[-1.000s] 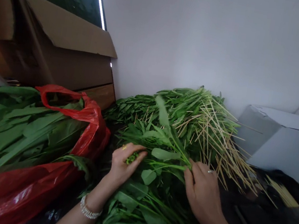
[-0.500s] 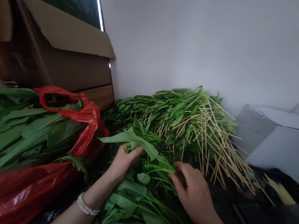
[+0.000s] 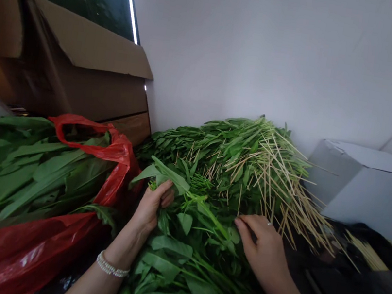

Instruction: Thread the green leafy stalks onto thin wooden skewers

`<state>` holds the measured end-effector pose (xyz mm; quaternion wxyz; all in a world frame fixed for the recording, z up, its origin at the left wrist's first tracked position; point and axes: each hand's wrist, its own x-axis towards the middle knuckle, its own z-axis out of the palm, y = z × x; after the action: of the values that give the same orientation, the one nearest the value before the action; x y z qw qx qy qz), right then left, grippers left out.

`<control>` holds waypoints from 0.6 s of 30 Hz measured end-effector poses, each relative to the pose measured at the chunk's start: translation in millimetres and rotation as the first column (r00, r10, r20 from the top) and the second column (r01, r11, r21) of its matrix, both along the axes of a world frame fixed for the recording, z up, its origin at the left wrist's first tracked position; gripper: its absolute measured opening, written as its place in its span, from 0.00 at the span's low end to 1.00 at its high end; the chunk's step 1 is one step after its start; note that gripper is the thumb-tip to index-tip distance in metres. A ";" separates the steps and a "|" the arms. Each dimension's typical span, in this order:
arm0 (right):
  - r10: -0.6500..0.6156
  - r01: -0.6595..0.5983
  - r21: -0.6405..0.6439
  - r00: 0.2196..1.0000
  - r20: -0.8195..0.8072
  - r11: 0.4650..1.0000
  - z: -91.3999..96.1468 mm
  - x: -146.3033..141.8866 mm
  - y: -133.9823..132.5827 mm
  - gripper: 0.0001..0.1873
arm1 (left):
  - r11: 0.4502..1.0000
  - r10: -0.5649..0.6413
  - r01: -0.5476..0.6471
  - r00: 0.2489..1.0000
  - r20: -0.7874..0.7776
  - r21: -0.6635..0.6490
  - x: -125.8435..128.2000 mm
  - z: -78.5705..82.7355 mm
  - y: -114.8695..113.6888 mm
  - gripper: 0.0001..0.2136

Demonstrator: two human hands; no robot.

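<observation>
My left hand [image 3: 154,205] is closed around a small bunch of leafy greens [image 3: 173,175], which look like water spinach. Broad leaves stick out above the fist, and a stem slants down to the right. To the right, my right hand [image 3: 262,243] has thumb and forefinger pressed together beside a small leaf near that stem's lower end; what the pinch holds, if anything, is hidden. Beneath both hands spreads a heap of loose greens [image 3: 178,262] with long stems.
Against the white wall lies a pile of greens on thin wooden skewers [image 3: 266,167]. At left are a red plastic bag [image 3: 117,155] full of leaves and an open cardboard box [image 3: 94,87]. A white box [image 3: 370,188] stands at right, near loose skewers [image 3: 368,251].
My left hand has moved left and slightly down with its greens. My right hand has shifted a little right, and the stem end it was at is now apart from its fingertips.
</observation>
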<state>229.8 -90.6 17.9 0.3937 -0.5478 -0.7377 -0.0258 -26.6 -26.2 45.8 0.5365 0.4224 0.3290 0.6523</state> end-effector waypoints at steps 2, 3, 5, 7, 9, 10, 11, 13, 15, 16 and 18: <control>0.086 -0.082 0.036 0.988 -0.132 0.996 6.0 -6.9 -4.8 0.11 | 1.000 -0.026 0.026 0.998 -0.056 0.007 2.9 -1.2 -2.5 0.22; 0.123 -0.116 0.049 0.979 -0.165 0.992 9.1 -11.0 -7.6 0.10 | 0.999 -0.036 0.037 0.995 -0.088 0.008 4.4 -2.2 -3.6 0.22; 0.188 -0.178 0.069 0.964 -0.186 0.982 14.7 -19.6 -12.9 0.15 | 0.999 -0.051 0.052 0.988 -0.143 0.005 6.8 -4.4 -5.3 0.22; 0.247 -0.237 0.073 0.951 -0.186 0.969 19.5 -28.6 -16.3 0.20 | 0.998 -0.061 0.063 0.982 -0.180 0.003 8.2 -6.4 -6.7 0.22; 0.295 -0.290 0.058 0.935 -0.195 0.955 23.9 -37.5 -17.4 0.20 | 0.997 -0.073 0.075 0.976 -0.204 0.002 9.2 -7.6 -8.4 0.22; 0.313 -0.310 0.049 0.927 -0.207 0.950 26.1 -41.5 -17.3 0.19 | 0.997 -0.079 0.081 0.973 -0.215 0.001 9.7 -7.9 -9.2 0.22; 0.328 -0.327 0.041 0.919 -0.221 0.944 28.3 -45.1 -17.2 0.17 | 0.996 -0.087 0.089 0.971 -0.224 -0.001 10.2 -8.2 -9.9 0.22; 0.353 -0.356 0.035 0.900 -0.255 0.934 33.2 -49.4 -17.8 0.12 | 0.994 -0.105 0.105 0.971 -0.216 -0.010 10.9 -8.6 -10.3 0.21; 0.360 -0.364 0.045 0.883 -0.303 0.930 38.9 -48.4 -20.7 0.09 | 0.993 -0.121 0.117 0.983 -0.139 -0.032 10.7 -9.3 -8.5 0.21; 0.349 -0.350 0.059 0.876 -0.333 0.935 42.3 -45.4 -23.1 0.09 | 0.992 -0.122 0.119 0.990 -0.073 -0.048 9.9 -9.7 -6.6 0.22; 0.274 -0.255 0.100 0.869 -0.412 0.962 50.7 -35.0 -28.6 0.08 | 0.990 -0.101 0.107 0.992 0.073 -0.091 7.4 -10.7 -1.8 0.23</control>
<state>194.8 -119.2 68.6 0.5548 -0.4259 -0.7024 0.1319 -19.3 -28.0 35.1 0.6002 0.3905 0.3184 0.6213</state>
